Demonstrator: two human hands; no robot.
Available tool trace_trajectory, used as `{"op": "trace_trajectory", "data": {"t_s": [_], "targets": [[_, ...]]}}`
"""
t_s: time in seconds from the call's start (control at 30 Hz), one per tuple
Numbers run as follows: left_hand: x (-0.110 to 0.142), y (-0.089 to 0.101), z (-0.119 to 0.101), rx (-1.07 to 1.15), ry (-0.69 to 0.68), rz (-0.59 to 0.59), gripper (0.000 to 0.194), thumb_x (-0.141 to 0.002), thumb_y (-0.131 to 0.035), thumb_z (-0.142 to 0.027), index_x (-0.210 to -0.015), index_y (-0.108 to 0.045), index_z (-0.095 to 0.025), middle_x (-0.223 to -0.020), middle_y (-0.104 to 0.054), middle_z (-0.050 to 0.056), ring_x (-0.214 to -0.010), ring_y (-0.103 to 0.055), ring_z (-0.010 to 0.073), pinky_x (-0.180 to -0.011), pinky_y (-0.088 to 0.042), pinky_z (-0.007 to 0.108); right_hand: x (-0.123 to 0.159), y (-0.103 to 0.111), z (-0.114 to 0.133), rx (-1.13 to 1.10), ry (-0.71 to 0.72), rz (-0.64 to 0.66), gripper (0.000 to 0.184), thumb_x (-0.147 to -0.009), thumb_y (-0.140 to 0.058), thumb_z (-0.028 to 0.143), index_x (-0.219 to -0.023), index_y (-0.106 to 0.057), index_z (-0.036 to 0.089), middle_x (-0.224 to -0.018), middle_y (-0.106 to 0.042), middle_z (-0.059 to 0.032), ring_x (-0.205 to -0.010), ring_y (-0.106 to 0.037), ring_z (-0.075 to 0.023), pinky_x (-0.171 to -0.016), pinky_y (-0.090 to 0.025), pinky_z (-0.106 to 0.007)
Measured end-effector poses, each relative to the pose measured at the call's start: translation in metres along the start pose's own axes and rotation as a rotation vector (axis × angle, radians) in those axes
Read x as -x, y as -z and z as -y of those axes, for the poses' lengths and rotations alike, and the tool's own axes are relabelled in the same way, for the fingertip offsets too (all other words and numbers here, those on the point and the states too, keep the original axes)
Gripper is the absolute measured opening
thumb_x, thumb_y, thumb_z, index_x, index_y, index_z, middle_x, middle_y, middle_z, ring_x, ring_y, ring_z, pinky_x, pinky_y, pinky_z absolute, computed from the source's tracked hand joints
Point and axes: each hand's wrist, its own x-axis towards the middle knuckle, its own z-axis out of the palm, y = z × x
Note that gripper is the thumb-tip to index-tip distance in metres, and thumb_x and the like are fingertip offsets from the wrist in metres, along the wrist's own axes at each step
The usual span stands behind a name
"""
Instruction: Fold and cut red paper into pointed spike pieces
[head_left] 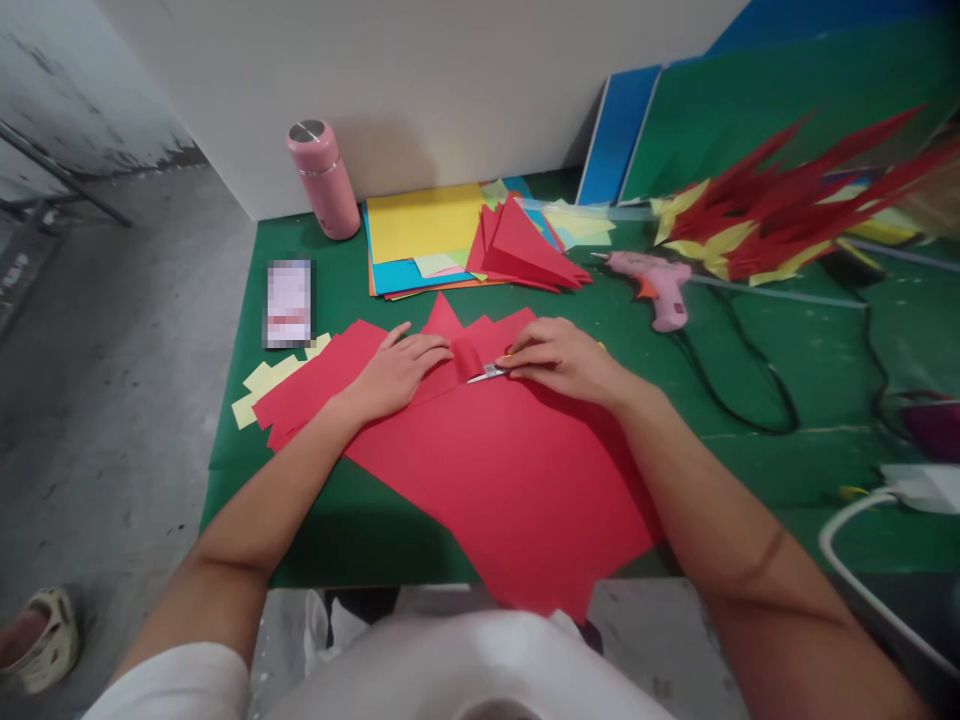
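Note:
My left hand [405, 365] lies on the red paper with its fingers stretched out, pressing down near a folded flap. My right hand [559, 358] is closed around a utility knife [491, 372] with a silver blade and bits of yellow handle showing. Its tip points left, against the edge of the folded red strip [469, 358]. A large red paper sheet [495, 460] spreads below both hands and hangs over the table's front edge. More red paper pieces [322, 380] lie under and left of my left hand. Most of the knife's handle is hidden by my fingers.
Behind the hands are red paper triangles [525, 245] on coloured sheets [424, 225], with a pink bottle [326, 180] and a phone [288, 305] to the left. Right stand a pink glue gun [660, 285] with its cord, red-and-yellow paper flames [780, 200] and a white cable [847, 570].

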Motion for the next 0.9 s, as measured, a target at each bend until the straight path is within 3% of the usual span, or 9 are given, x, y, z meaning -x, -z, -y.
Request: {"op": "trace_trajectory", "data": {"t_s": [0.9], "targets": [[0.0,0.0,-0.001,-0.002,0.004,0.009,0.048,-0.096,-0.028,-0.004,-0.131,-0.055,-0.023,-0.141,-0.057,0.007,-0.134,-0.049,0.0205,-0.122,-0.016,0.052,-0.011,-0.009,0.016,-0.012,0.125,-0.006,0.024,-0.097,-0.056,0.037,-0.099,-0.078,0.026,-0.087,-0.069,-0.0075,-0.083,-0.063,-0.0203,-0.073,-0.045,-0.035]]}}
